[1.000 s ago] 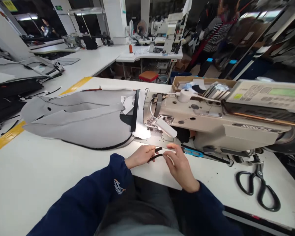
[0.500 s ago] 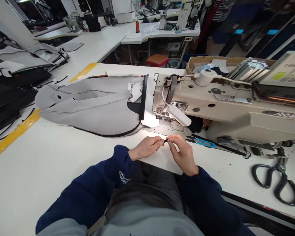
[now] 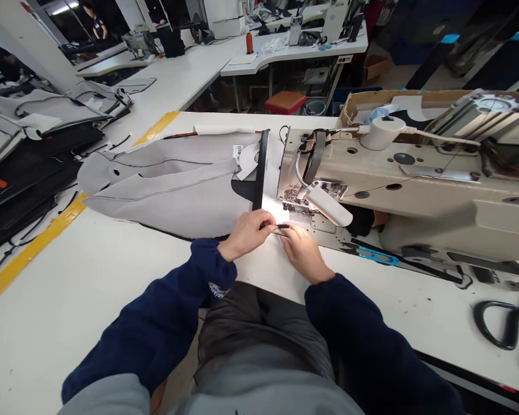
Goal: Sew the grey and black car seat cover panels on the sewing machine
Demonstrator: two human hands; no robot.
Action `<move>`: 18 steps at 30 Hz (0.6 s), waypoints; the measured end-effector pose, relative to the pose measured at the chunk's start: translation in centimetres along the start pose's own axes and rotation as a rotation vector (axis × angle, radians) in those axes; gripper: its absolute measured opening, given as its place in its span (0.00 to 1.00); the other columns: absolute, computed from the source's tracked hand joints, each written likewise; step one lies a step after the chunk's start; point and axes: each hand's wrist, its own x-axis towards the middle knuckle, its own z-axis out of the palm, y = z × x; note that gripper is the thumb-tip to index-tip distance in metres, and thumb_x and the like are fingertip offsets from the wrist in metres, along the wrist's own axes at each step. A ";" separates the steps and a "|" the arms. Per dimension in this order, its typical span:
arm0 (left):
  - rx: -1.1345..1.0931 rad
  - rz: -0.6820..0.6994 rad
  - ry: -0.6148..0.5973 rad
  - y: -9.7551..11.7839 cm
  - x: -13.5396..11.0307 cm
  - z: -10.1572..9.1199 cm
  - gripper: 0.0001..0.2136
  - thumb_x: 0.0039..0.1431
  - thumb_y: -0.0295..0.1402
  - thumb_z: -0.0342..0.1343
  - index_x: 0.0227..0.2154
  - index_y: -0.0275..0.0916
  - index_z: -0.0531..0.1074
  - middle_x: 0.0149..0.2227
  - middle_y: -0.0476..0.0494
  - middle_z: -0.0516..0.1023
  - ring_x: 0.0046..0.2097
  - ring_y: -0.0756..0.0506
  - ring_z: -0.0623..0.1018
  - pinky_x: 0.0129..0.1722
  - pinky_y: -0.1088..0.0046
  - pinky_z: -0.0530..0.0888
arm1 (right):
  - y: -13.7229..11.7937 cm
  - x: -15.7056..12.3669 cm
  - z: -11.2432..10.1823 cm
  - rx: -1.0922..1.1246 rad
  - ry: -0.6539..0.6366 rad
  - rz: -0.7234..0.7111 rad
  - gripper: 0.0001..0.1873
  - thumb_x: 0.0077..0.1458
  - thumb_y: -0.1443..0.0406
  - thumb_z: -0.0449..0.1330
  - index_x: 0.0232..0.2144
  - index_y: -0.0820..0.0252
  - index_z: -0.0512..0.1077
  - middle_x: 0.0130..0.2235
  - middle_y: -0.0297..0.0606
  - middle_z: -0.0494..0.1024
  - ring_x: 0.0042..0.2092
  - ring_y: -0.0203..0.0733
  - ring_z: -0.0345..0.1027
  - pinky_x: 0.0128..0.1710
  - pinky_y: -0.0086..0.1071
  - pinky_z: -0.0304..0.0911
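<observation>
Between my two hands is a small, narrow black piece (image 3: 282,226), partly hidden by the fingers. The fingertips of my left hand (image 3: 246,235) pinch its left end, beside the lower right corner of the grey fabric cover (image 3: 168,202). My right hand (image 3: 305,253) is closed on the other end, over the table's front edge area. A black band (image 3: 261,170) runs along the cover's right end. Just beyond my fingers stands the sewing machine (image 3: 436,190), its white lamp (image 3: 328,206) lighting the needle area.
Blue-handled tool (image 3: 378,255) lies along the machine's base, and black-handled scissors (image 3: 497,323) are at the right edge. Grey and black fabric pieces (image 3: 34,132) are piled at the left. A cardboard box (image 3: 350,109) sits behind the machine, a red stool (image 3: 284,104) beyond the table.
Both hands have moved forward, up toward the cover's corner and the needle area, still holding the small black piece. The view has shifted slightly, so the scissors are now partly cut off.
</observation>
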 end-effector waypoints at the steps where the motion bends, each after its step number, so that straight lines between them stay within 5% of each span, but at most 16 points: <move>1: 0.037 0.009 0.000 -0.1 1.1 0.0 0.05 0.59 0.27 0.54 0.29 0.37 0.74 0.33 0.48 0.76 0.35 0.49 0.72 0.36 0.74 0.67 | 0.3 0.5 1.0 -0.086 -0.049 -0.028 0.15 0.66 0.65 0.49 0.49 0.64 0.70 0.51 0.53 0.75 0.55 0.54 0.67 0.53 0.47 0.64; 6: 0.375 0.056 -0.040 -1.6 5.9 2.5 0.08 0.57 0.25 0.52 0.28 0.36 0.76 0.41 0.41 0.77 0.46 0.43 0.74 0.48 0.66 0.69 | -0.5 1.4 4.5 -0.392 -0.149 -0.102 0.20 0.66 0.62 0.51 0.48 0.76 0.72 0.50 0.62 0.74 0.57 0.61 0.62 0.58 0.53 0.56; 11: 0.562 0.125 0.033 -3.8 7.7 5.1 0.08 0.56 0.27 0.53 0.30 0.34 0.78 0.43 0.36 0.76 0.51 0.39 0.71 0.58 0.58 0.63 | -1.2 1.1 4.2 -0.414 -0.197 -0.090 0.22 0.66 0.62 0.51 0.50 0.79 0.72 0.53 0.64 0.73 0.57 0.63 0.61 0.58 0.52 0.55; 18: 0.587 0.080 0.097 -4.6 8.5 5.6 0.10 0.54 0.27 0.53 0.33 0.33 0.78 0.46 0.34 0.74 0.53 0.38 0.69 0.56 0.58 0.63 | -1.2 1.3 3.8 -0.415 -0.212 -0.084 0.26 0.65 0.63 0.50 0.58 0.81 0.66 0.58 0.63 0.70 0.61 0.65 0.56 0.59 0.51 0.53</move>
